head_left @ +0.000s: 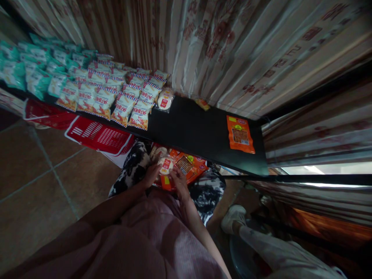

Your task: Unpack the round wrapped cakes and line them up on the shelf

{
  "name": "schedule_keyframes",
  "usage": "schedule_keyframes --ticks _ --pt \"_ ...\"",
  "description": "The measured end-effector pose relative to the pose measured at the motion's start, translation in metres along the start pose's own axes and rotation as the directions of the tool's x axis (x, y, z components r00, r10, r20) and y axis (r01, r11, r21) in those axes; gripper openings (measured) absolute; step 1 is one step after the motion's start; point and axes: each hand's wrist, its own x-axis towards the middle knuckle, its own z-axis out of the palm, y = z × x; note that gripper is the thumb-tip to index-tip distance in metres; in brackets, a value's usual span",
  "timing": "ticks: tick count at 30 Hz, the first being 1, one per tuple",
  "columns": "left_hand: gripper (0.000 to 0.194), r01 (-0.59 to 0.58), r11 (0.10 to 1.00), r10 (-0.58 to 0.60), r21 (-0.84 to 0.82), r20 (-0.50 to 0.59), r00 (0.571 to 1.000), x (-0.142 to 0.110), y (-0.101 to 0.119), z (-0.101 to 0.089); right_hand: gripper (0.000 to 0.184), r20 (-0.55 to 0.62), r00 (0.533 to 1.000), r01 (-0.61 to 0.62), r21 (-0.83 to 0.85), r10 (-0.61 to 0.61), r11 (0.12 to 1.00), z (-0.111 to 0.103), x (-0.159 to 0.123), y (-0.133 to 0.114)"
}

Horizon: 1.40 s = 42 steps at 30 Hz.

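Note:
Over my lap, my left hand [153, 173] and my right hand [178, 179] grip a small clear packet with a round white cake and a red label [166, 165] from its two sides. Both hands are closed at the packet's edges. Beneath and beside it, orange snack bags [194, 167] lie on my lap, some with a yellow label and a window showing brown food. A similar round white packet [164, 100] lies on the black shelf [192, 126], at the end of the rows of snack bags.
Rows of white-and-orange snack bags [124, 106] and teal bags [36, 79] fill the shelf's left. An orange bag [240, 134] and a small yellow packet [202, 104] lie further right. Red baskets [99, 135] stand below. A person's shoe [233, 219] is at right. Curtains [221, 46] hang behind.

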Motion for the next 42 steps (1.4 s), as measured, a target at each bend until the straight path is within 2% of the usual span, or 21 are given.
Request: schedule_keyframes --ticks 8,12,16,19,22,27,31,35,37,39,42 --pt "0.037 0.078 0.994 -0.083 -0.081 -0.058 0.995 -0.001 0.010 0.000 0.036 0.052 0.999 -0.009 -0.009 0.009 1.000 0.002 -0.007 -0.005" --pt "0.044 0.097 0.976 -0.107 -0.193 -0.043 0.993 -0.008 0.015 -0.001 0.034 0.032 0.999 0.009 0.046 -0.010 0.999 0.009 -0.011 -0.008" --pt "0.049 0.095 0.969 -0.098 -0.226 0.000 0.995 -0.014 0.017 -0.004 0.031 -0.015 1.000 -0.002 0.076 0.003 0.997 0.013 -0.014 -0.006" --pt "0.048 0.113 0.975 -0.105 -0.191 0.054 0.993 -0.019 0.018 -0.004 0.030 -0.030 0.999 -0.038 0.094 0.041 0.995 0.013 -0.015 -0.004" --pt "0.045 0.117 0.985 -0.106 -0.128 0.090 0.990 -0.022 0.016 0.000 0.030 0.009 0.999 -0.047 0.101 0.047 0.994 0.012 -0.015 -0.002" --pt "0.047 0.125 0.985 -0.119 -0.123 0.050 0.992 -0.024 0.007 0.007 0.035 0.006 0.999 -0.049 0.065 0.049 0.997 0.011 -0.014 0.008" --pt "0.043 0.120 0.983 -0.122 -0.138 -0.007 0.992 -0.019 0.003 0.003 0.036 0.025 0.998 -0.053 0.046 0.051 0.998 0.011 -0.014 0.014" --pt "0.033 0.129 0.985 -0.131 -0.116 -0.008 0.991 -0.013 0.005 -0.003 0.033 -0.050 0.999 0.008 0.063 -0.005 0.998 0.009 -0.012 0.015" --pt "0.027 0.127 0.990 -0.126 -0.066 0.023 0.992 -0.010 0.009 -0.004 0.035 -0.094 0.995 0.052 0.054 -0.046 0.997 0.006 -0.010 0.013" --pt "0.021 0.117 0.992 -0.120 0.035 0.102 0.987 -0.007 0.014 -0.003 0.042 -0.122 0.988 0.096 0.042 -0.090 0.994 0.002 -0.007 0.010" --pt "0.013 0.118 0.989 -0.131 0.090 0.168 0.977 -0.002 0.025 -0.002 0.051 -0.178 0.971 0.164 -0.003 -0.162 0.986 -0.006 0.000 0.001"
